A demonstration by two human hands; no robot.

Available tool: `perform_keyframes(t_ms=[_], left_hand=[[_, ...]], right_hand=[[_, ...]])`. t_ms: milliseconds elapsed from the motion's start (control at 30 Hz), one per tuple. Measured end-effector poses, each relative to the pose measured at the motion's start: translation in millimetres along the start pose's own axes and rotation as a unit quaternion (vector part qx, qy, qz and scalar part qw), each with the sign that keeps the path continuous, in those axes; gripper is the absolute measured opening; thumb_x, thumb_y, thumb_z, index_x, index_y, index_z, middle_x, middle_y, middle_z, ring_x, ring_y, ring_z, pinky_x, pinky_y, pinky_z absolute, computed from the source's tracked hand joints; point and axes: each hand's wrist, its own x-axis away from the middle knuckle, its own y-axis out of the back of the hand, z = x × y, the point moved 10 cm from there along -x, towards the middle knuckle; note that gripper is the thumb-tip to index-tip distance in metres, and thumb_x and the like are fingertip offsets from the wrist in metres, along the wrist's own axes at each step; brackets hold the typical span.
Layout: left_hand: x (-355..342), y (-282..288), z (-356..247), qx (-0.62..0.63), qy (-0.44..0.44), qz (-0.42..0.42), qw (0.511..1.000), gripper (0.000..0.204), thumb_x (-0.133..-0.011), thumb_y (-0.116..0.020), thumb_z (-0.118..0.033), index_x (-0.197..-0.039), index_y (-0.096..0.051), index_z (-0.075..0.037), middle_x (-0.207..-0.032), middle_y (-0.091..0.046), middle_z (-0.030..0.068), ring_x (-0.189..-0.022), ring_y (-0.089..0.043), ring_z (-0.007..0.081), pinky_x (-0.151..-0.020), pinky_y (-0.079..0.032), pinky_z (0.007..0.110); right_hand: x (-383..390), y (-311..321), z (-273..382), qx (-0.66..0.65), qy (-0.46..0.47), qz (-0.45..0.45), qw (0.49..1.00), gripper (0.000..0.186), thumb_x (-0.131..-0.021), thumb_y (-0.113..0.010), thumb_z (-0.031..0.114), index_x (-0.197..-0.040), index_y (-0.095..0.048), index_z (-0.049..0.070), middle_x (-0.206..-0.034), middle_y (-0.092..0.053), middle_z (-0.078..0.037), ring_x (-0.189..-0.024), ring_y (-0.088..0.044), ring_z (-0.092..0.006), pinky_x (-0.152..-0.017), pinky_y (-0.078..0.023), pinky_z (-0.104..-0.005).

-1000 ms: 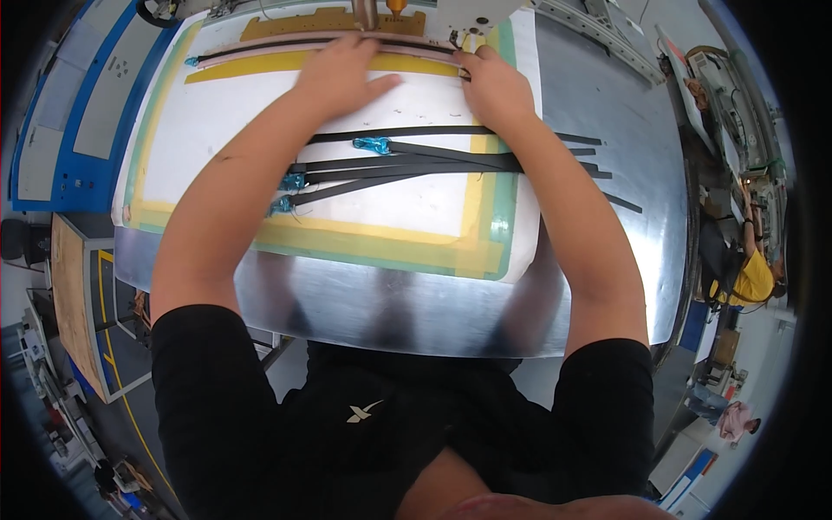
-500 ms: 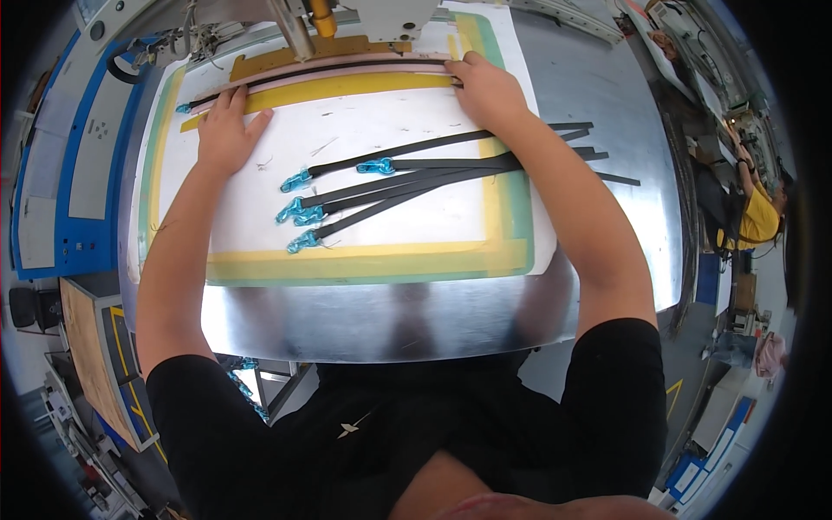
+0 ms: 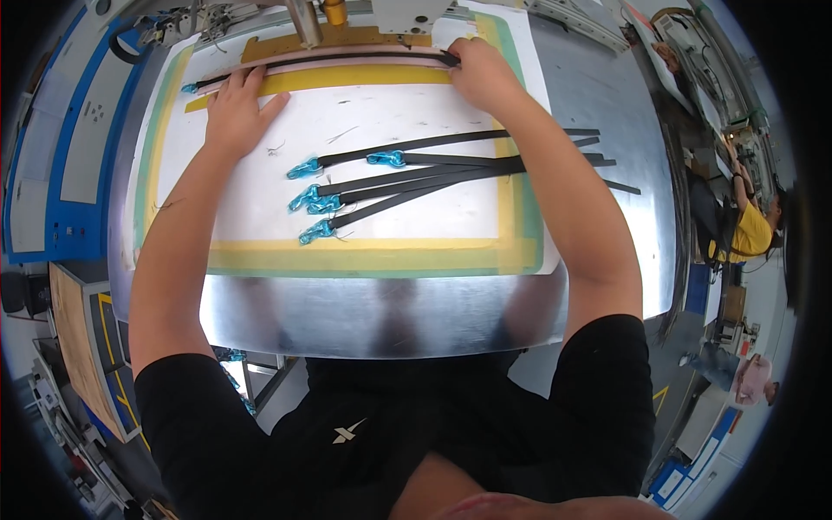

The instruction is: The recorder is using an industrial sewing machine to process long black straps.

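Note:
A black webbing strap [image 3: 347,57] lies lengthwise in a long pink-edged channel at the far side of the work surface. Its left end carries a hook wrapped in blue film [image 3: 190,88]. My left hand [image 3: 234,117] lies flat near that end, fingertips on the channel's near edge and thumb spread apart. At the other end, my right hand [image 3: 484,76] pinches the strap's tip between thumb and fingers. Along the channel's near side runs a yellow strip [image 3: 364,79]. Several more black straps [image 3: 416,180] with blue-wrapped hooks [image 3: 305,168] fan out on the white sheet, partly beneath my right forearm.
Above the channel hangs a machine head [image 3: 414,16] with a metal cylinder [image 3: 304,22]. Yellow and green tape borders the white sheet [image 3: 251,212] on a shiny metal table [image 3: 381,316]. A blue cabinet [image 3: 82,147] stands left; a person in yellow [image 3: 752,234] works far right.
My right fingers have closed around the strap's right tip, which now sits slightly raised. My left hand stays by the hook end. The whole view has shifted a little.

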Motion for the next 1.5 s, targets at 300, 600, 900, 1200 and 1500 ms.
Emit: perform_keyframes(t_ms=[300, 600, 900, 1200, 1500], left_hand=[[-2, -2, -2, -0.006, 0.020, 0.015, 1.000, 0.068, -0.095, -0.061, -0.057, -0.144, -0.058, -0.011, -0.143, -0.057, 0.0147, -0.136, -0.052, 0.0335, -0.111, -0.038, 0.053], [-1, 0, 4, -0.010, 0.041, 0.023, 0.999, 0.068, -0.095, -0.062, -0.058, -0.145, -0.058, -0.012, -0.143, -0.057, 0.0150, -0.137, -0.052, 0.0332, -0.112, -0.037, 0.052], [1, 9, -10, -0.007, 0.036, 0.025, 0.999, 0.069, -0.095, -0.062, -0.058, -0.146, -0.057, -0.012, -0.144, -0.056, 0.0171, -0.138, -0.051, 0.0341, -0.113, -0.037, 0.053], [7, 32, -41, 0.008, 0.042, 0.053, 0.998, 0.074, -0.095, -0.059, -0.059, -0.151, -0.053, -0.012, -0.149, -0.053, 0.0191, -0.142, -0.048, 0.0350, -0.115, -0.035, 0.055], [4, 32, 1, 0.078, -0.076, 0.064, 0.992, 0.060, -0.097, -0.062, -0.046, -0.144, -0.059, -0.009, -0.142, -0.060, 0.0152, -0.136, -0.053, 0.0342, -0.116, -0.037, 0.048]], right_hand=[[-6, 8, -19, -0.048, -0.030, -0.033, 0.998, 0.028, -0.093, -0.066, 0.010, -0.119, -0.073, 0.000, -0.119, -0.070, -0.023, -0.109, -0.069, -0.0409, -0.096, -0.055, -0.0448], [116, 16, 25, -0.073, 0.122, 0.237, 0.961, 0.059, -0.079, -0.087, 0.027, -0.129, -0.065, 0.007, -0.125, -0.064, -0.011, -0.121, -0.060, -0.0294, -0.102, -0.049, -0.0377], [145, 24, 35, -0.044, 0.107, 0.181, 0.977, 0.041, -0.085, -0.081, 0.027, -0.119, -0.065, 0.010, -0.118, -0.063, -0.009, -0.110, -0.065, -0.0322, -0.093, -0.052, -0.0410], [153, 28, 71, -0.028, 0.117, 0.176, 0.977, 0.034, -0.093, -0.074, 0.036, -0.115, -0.064, 0.013, -0.115, -0.063, -0.007, -0.105, -0.067, -0.0308, -0.089, -0.054, -0.0431], [153, 24, 91, -0.020, 0.106, 0.161, 0.981, 0.033, -0.092, -0.075, 0.036, -0.116, -0.065, 0.014, -0.114, -0.063, -0.007, -0.103, -0.067, -0.0305, -0.087, -0.055, -0.0429]])
